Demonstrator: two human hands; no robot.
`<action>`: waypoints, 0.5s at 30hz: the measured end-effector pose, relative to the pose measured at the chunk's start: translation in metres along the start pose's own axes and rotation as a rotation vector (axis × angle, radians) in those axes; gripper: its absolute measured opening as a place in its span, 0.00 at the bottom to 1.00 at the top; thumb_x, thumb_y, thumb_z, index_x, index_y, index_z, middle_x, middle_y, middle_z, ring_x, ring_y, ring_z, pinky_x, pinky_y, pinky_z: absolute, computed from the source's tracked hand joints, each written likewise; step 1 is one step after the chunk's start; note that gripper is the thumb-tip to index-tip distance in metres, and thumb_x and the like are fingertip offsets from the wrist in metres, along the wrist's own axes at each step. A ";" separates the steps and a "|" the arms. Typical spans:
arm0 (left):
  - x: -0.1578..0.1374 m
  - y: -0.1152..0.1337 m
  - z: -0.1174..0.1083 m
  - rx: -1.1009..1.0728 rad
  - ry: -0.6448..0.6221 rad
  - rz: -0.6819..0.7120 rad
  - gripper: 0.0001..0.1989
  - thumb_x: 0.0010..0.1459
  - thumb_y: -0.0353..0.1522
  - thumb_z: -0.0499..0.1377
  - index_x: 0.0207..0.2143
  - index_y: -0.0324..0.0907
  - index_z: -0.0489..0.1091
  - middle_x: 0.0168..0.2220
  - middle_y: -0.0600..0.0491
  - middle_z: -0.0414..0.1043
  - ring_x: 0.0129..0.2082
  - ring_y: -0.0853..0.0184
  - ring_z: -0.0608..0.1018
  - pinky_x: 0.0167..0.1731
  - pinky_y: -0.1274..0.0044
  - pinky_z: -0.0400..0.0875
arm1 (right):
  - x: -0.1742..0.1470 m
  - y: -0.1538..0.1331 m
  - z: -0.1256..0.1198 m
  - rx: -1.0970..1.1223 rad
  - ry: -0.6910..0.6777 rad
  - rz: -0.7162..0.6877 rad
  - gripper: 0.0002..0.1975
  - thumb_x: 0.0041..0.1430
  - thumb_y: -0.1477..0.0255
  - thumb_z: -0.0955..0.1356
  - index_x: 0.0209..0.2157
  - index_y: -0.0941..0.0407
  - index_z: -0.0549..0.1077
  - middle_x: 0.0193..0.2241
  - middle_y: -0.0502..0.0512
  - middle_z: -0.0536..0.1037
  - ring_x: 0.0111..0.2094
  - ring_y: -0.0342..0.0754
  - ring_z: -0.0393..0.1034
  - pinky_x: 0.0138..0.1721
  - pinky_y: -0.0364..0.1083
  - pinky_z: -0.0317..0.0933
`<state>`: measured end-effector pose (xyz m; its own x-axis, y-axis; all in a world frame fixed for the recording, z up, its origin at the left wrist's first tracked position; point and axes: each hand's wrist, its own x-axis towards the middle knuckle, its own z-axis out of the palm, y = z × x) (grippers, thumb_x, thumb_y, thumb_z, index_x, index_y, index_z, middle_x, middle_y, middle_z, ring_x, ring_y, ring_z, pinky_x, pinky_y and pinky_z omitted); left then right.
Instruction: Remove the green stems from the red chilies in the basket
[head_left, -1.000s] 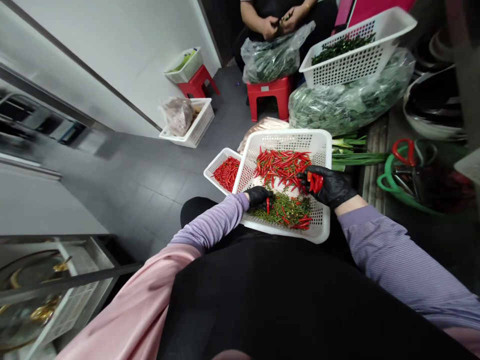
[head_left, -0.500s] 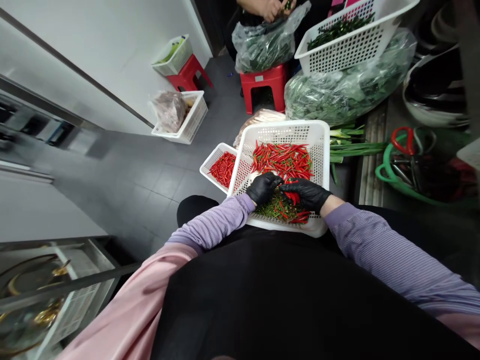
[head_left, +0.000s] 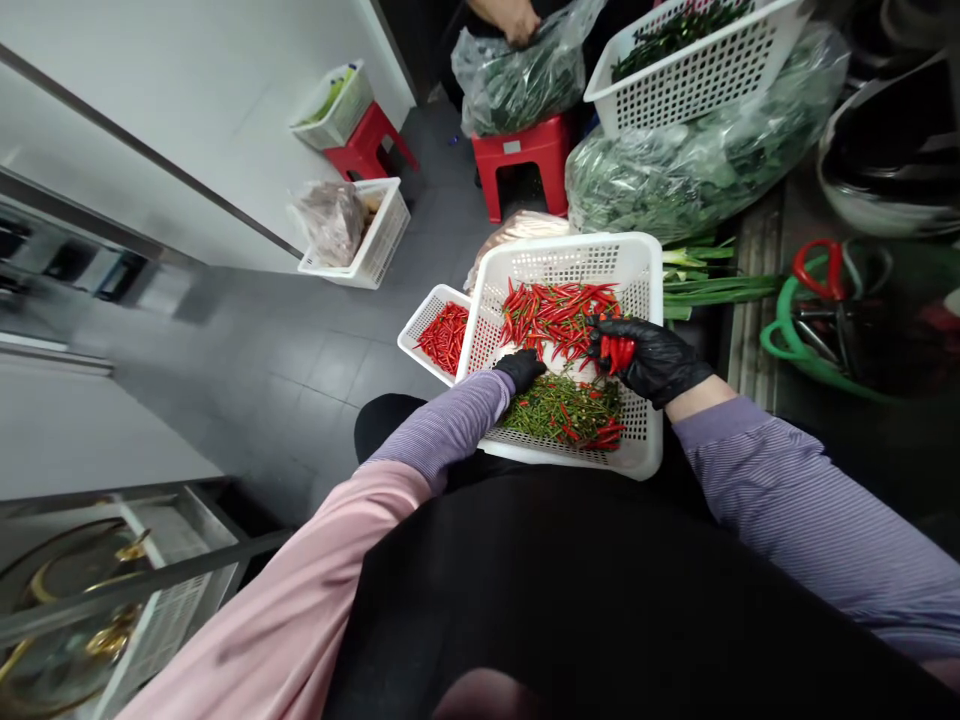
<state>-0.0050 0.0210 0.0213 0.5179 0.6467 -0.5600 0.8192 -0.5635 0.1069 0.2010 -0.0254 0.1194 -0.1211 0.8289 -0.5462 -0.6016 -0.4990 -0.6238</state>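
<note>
A white perforated basket [head_left: 491, 290] rests in front of my body. Loose red chilies [head_left: 551, 315] fill its far part, and a heap of green chili stems [head_left: 555, 408] lies in the near part with a few red chilies at its right. My right hand [head_left: 660, 362], in a black glove, is closed around a bunch of red chilies [head_left: 616, 352] over the basket's right side. My left hand [head_left: 521, 370], also black-gloved, is down at the left edge of the stems. Its fingers look curled, and what they hold, if anything, is hidden.
A smaller white basket [head_left: 414, 335] of red chilies [head_left: 444, 338] stands at the left. Beyond are a red stool [head_left: 517, 150] with a bag of greens [head_left: 517, 85], another person's hand [head_left: 517, 22], and a large bag of greens [head_left: 660, 185]. Scissors [head_left: 829, 270] sit in a green basket [head_left: 780, 340] at right.
My hands were together over the stems and have moved apart. The right went right and slightly away with the chilies; the left shifted slightly. The other person's second hand has left view.
</note>
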 end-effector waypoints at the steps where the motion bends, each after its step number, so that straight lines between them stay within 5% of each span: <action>1: 0.001 -0.001 0.004 -0.037 0.018 -0.003 0.18 0.59 0.32 0.53 0.50 0.41 0.72 0.54 0.41 0.66 0.51 0.55 0.71 0.49 0.67 0.65 | -0.001 0.001 0.001 -0.022 -0.006 0.005 0.07 0.50 0.82 0.68 0.23 0.59 0.74 0.17 0.50 0.74 0.18 0.42 0.68 0.16 0.39 0.60; 6: -0.005 -0.016 -0.001 -0.318 0.028 -0.011 0.11 0.51 0.27 0.59 0.38 0.37 0.75 0.38 0.51 0.73 0.38 0.66 0.74 0.41 0.77 0.67 | 0.000 0.002 -0.001 -0.092 0.014 -0.020 0.08 0.48 0.81 0.71 0.20 0.59 0.71 0.15 0.48 0.71 0.16 0.40 0.65 0.15 0.38 0.59; 9: -0.015 -0.020 -0.007 -0.536 0.003 -0.130 0.04 0.49 0.28 0.61 0.29 0.35 0.73 0.22 0.58 0.67 0.24 0.73 0.69 0.30 0.80 0.66 | 0.001 0.003 -0.003 -0.180 0.005 -0.044 0.09 0.47 0.78 0.73 0.19 0.59 0.70 0.14 0.48 0.70 0.15 0.40 0.64 0.15 0.38 0.59; 15: -0.039 0.002 -0.017 -1.218 0.083 -0.233 0.03 0.50 0.26 0.60 0.27 0.35 0.67 0.18 0.59 0.65 0.18 0.76 0.67 0.23 0.81 0.64 | 0.005 0.025 -0.011 -0.458 0.037 -0.012 0.14 0.35 0.72 0.79 0.17 0.58 0.71 0.15 0.49 0.71 0.17 0.43 0.65 0.16 0.41 0.60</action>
<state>-0.0189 0.0033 0.0576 0.3076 0.7225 -0.6191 0.5656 0.3844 0.7296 0.1936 -0.0365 0.0946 -0.0831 0.8297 -0.5520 -0.1910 -0.5569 -0.8083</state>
